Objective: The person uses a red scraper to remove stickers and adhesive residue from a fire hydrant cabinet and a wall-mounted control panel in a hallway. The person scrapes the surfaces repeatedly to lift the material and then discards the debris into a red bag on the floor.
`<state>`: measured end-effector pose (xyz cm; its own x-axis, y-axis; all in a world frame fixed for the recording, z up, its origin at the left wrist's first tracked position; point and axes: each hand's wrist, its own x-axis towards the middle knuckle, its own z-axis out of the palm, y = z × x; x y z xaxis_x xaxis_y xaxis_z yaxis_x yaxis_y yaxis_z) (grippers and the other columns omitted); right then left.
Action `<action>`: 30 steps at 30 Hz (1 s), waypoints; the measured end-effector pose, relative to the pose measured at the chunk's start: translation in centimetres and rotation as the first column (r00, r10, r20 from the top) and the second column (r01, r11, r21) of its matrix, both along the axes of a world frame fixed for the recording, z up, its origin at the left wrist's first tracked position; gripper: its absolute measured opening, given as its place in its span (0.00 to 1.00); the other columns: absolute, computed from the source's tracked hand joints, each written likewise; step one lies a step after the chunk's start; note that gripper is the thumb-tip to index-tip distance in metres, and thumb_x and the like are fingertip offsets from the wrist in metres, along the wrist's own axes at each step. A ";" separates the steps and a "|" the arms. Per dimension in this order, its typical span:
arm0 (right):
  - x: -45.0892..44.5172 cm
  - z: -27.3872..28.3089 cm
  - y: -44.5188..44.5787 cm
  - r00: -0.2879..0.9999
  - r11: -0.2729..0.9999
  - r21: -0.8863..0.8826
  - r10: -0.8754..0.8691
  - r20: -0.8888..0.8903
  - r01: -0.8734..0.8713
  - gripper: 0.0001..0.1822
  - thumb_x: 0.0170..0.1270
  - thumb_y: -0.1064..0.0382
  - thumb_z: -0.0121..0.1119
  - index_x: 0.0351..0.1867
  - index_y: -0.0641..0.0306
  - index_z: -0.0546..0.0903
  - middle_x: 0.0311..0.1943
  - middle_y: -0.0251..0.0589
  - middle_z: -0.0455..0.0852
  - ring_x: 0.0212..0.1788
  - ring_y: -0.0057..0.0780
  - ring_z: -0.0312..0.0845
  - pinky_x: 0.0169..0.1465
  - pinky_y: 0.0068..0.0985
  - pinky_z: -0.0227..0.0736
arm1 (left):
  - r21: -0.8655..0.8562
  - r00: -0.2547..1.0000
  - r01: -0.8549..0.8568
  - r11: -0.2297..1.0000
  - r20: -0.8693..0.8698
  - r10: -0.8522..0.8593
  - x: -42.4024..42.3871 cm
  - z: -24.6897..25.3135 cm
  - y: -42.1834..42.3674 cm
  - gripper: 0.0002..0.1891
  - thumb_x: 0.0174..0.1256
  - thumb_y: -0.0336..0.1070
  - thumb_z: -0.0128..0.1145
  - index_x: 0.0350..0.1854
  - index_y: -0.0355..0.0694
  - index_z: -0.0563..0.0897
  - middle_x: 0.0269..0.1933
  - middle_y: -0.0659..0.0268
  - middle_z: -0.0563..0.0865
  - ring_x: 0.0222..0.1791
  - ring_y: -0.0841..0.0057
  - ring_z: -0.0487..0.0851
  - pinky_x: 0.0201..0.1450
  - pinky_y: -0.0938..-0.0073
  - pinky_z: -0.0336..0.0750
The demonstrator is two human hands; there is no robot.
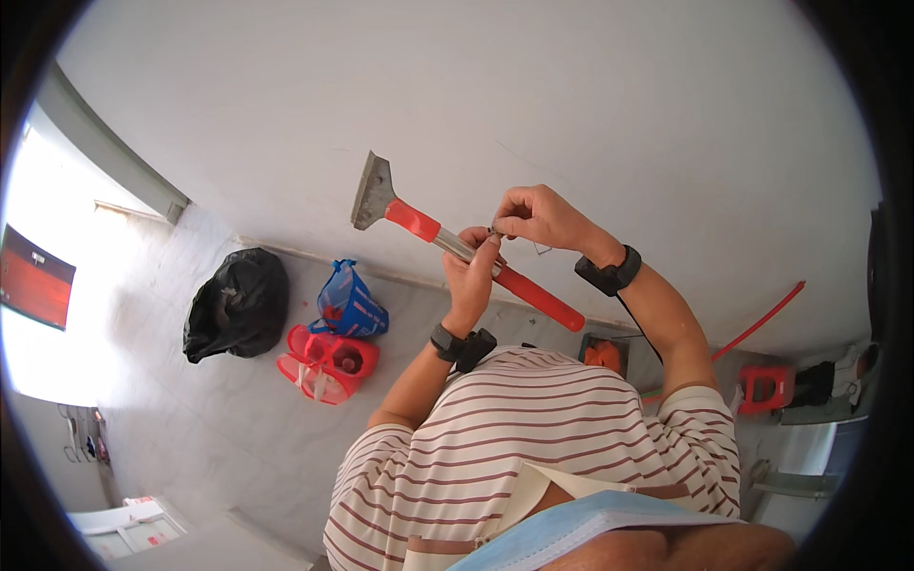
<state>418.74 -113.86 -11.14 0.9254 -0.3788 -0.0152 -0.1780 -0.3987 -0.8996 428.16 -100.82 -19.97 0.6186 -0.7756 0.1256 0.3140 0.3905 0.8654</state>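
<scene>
A long-handled scraper [413, 218] with a wide grey metal head and red grips lies slantwise in front of the wall, its head at the upper left. My left hand [472, 275] is closed around the bare metal part of its shaft. Just above the shaft, my right hand [540, 218] pinches a tiny dark item [493, 230] between thumb and forefinger, close to the left fingertips. That item is too small to identify. The fingertips of both hands nearly meet there.
A white wall [643, 128] rises ahead. On the floor at left stand a black plastic bag [246, 303], a blue bag [353, 303] and a red container [328, 367]. A red stool [765, 389] and a red hose-like rod [764, 320] are at right.
</scene>
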 end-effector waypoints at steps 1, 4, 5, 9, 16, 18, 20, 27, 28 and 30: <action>0.0 -0.1 0.0 1.000 0.998 0.067 -0.016 0.003 0.016 0.08 0.64 0.64 0.63 0.34 0.69 0.81 0.27 0.35 0.85 0.31 0.19 0.80 0.38 0.20 0.76 | 0.003 1.000 0.006 1.000 0.003 -0.006 0.0 0.0 0.1 0.08 0.66 0.32 0.59 0.37 0.30 0.81 0.30 0.67 0.82 0.25 0.82 0.80 0.28 0.80 0.73; -0.4 -0.5 0.0 0.996 0.968 0.236 -0.079 -0.033 0.085 0.09 0.64 0.63 0.63 0.34 0.68 0.80 0.28 0.36 0.84 0.31 0.19 0.80 0.37 0.20 0.77 | 0.020 1.000 0.011 1.000 0.013 -0.011 -0.1 0.0 0.1 0.07 0.65 0.31 0.59 0.37 0.30 0.81 0.28 0.68 0.82 0.25 0.82 0.80 0.28 0.81 0.72; -0.5 -0.9 -0.1 0.996 0.960 0.263 -0.085 -0.042 0.093 0.09 0.64 0.63 0.63 0.34 0.68 0.80 0.28 0.35 0.84 0.31 0.19 0.80 0.37 0.20 0.77 | 0.026 1.000 0.011 1.000 0.016 -0.011 -0.1 0.0 0.1 0.07 0.65 0.31 0.59 0.37 0.30 0.81 0.28 0.68 0.82 0.25 0.82 0.80 0.28 0.81 0.72; -1.3 -2.2 -0.5 0.989 0.943 0.300 -0.138 -0.049 0.146 0.09 0.64 0.62 0.64 0.36 0.67 0.79 0.29 0.35 0.83 0.31 0.19 0.79 0.35 0.19 0.76 | 0.055 1.000 0.009 0.998 0.015 -0.010 -0.3 0.2 0.1 0.07 0.63 0.30 0.60 0.36 0.31 0.80 0.28 0.67 0.82 0.26 0.80 0.81 0.28 0.80 0.71; -3.4 -3.5 1.6 0.834 0.912 -0.057 -0.345 0.430 0.407 0.05 0.63 0.71 0.61 0.38 0.69 0.79 0.30 0.33 0.81 0.30 0.17 0.76 0.33 0.19 0.73 | 0.063 1.000 -0.021 0.998 -0.006 0.021 -0.6 0.0 -0.1 0.07 0.63 0.29 0.60 0.37 0.31 0.80 0.30 0.67 0.81 0.25 0.81 0.81 0.27 0.82 0.69; -3.6 -2.3 2.6 0.826 0.883 -0.258 -0.216 0.521 0.393 0.05 0.63 0.72 0.62 0.39 0.69 0.80 0.30 0.35 0.81 0.30 0.19 0.77 0.33 0.19 0.74 | 0.061 1.000 -0.021 0.998 -0.008 0.021 -0.6 -0.1 -0.2 0.07 0.63 0.29 0.60 0.37 0.31 0.80 0.30 0.67 0.81 0.25 0.81 0.81 0.27 0.82 0.69; -3.5 -2.4 3.5 0.831 0.832 -0.382 -0.158 0.534 0.403 0.06 0.63 0.71 0.63 0.40 0.70 0.81 0.30 0.38 0.81 0.29 0.21 0.78 0.34 0.19 0.74 | 0.058 1.000 -0.008 0.998 -0.001 0.008 -0.4 -0.5 -0.3 0.07 0.63 0.29 0.60 0.37 0.31 0.80 0.29 0.67 0.81 0.25 0.81 0.81 0.26 0.82 0.69; -3.0 -3.9 4.1 0.895 0.885 -0.248 -0.309 0.322 0.394 0.11 0.64 0.65 0.66 0.43 0.72 0.84 0.32 0.42 0.86 0.30 0.24 0.82 0.36 0.21 0.77 | 0.057 0.996 0.068 0.996 0.057 -0.071 -0.5 -0.7 0.0 0.08 0.66 0.31 0.60 0.39 0.29 0.81 0.29 0.67 0.83 0.24 0.83 0.80 0.25 0.82 0.73; -3.0 -4.1 4.1 0.899 0.901 -0.201 -0.315 0.305 0.384 0.12 0.64 0.64 0.66 0.43 0.72 0.84 0.32 0.42 0.86 0.31 0.24 0.82 0.37 0.21 0.77 | 0.053 0.995 0.068 0.996 0.066 -0.072 -0.6 -0.7 -0.1 0.08 0.66 0.31 0.60 0.39 0.30 0.81 0.29 0.67 0.83 0.24 0.84 0.80 0.25 0.83 0.73; -2.9 -4.2 3.9 0.905 0.922 -0.096 -0.342 0.252 0.375 0.13 0.64 0.63 0.66 0.43 0.72 0.84 0.32 0.41 0.87 0.32 0.23 0.83 0.38 0.21 0.77 | 0.054 0.995 0.064 0.996 0.073 -0.068 -0.8 -0.7 -0.1 0.08 0.66 0.31 0.60 0.39 0.30 0.82 0.28 0.67 0.83 0.24 0.84 0.80 0.25 0.83 0.73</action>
<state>415.82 -109.95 -15.38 0.6987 -0.6685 0.2548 -0.1315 -0.4701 -0.8728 427.32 -100.95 -20.64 0.5561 -0.8212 0.1284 0.2718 0.3257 0.9055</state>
